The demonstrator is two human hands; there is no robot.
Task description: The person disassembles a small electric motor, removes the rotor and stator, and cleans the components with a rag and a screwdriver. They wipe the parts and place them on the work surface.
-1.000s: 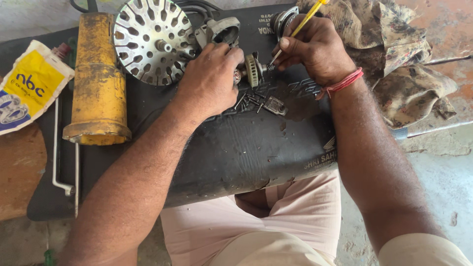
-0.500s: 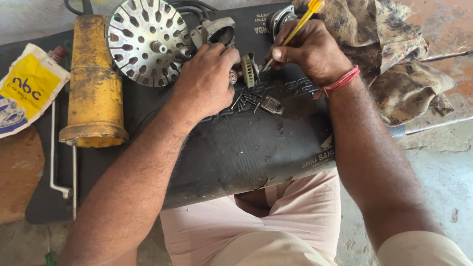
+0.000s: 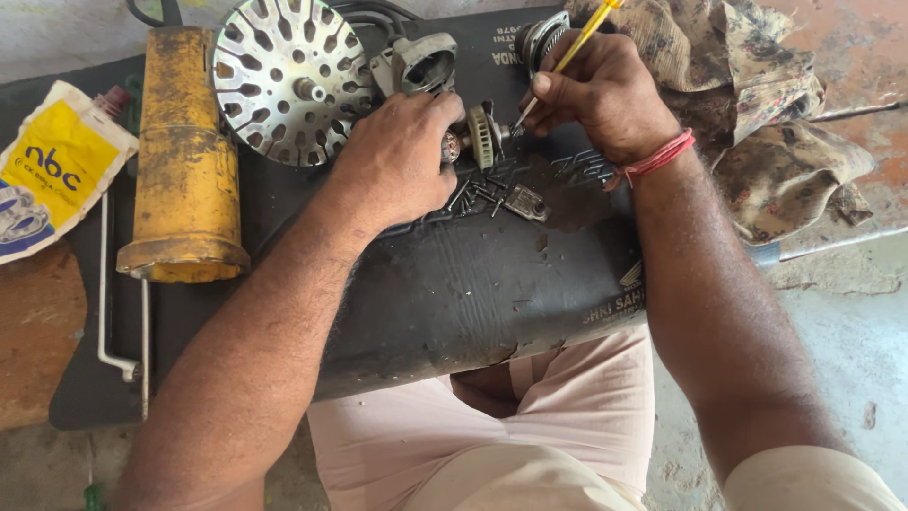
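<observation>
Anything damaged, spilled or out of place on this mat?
Loose screws lie scattered on the black mat below the left hand. The yellow housing looks grimy and worn. Nothing else stands out.

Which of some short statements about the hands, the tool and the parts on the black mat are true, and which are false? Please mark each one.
1. The right hand holds a yellow-handled screwdriver. True.
2. The left hand lies flat on the pale trousers. False: it grips a small toothed metal rotor part on the black rubber mat.
3. The slotted round silver metal disc lies beside the yellow cylindrical motor housing. True.
4. The stained crumpled cloth covers the disc. False: it lies apart, by the right arm.
</observation>
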